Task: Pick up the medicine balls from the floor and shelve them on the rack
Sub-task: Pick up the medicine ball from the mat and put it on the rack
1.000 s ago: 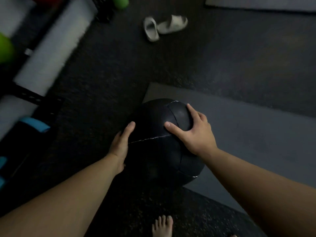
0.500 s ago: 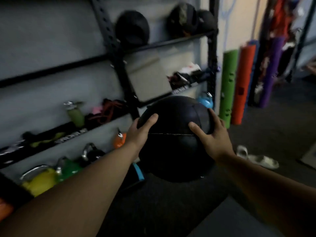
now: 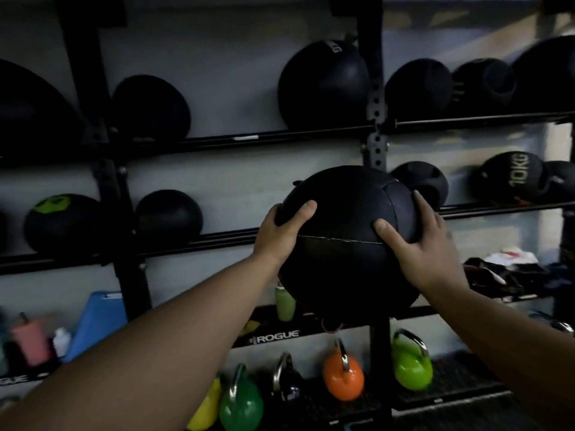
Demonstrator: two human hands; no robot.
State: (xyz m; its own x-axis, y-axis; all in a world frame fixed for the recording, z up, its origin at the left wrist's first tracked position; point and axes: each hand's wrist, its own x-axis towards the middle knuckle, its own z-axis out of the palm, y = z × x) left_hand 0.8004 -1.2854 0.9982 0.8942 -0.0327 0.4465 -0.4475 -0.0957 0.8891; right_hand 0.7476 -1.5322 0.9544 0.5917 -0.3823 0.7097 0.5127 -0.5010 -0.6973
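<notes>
Dim light fills a gym storage wall, where a black steel rack with perforated uprights runs across the whole view against a pale wall. Its top shelf carries several dark balls, the largest sitting at twelve o'clock from the middle of the view. On the shelf below, a ball with a green mark lies far out at nine o'clock, a plain dark ball just beside it, and a ball marked 10KG at two o'clock. Lower down, a rail bears the word ROGUE, and kettlebells stand along the bottom: an orange one at six o'clock, a lime one at five o'clock, a green one at seven o'clock.

Both bare arms reach forward from the lower corners. Between the hands, held up in the air in front of the middle shelf, is a black medicine ball with a pale stitched seam across its face. The left hand presses the ball's nine o'clock side, fingers spread and curled over the upper curve, thumb laid across the front. The right hand clasps the three o'clock side, fingers wide apart, thumb on the front near the seam. Whether the ball touches the shelf behind it cannot be told.
</notes>
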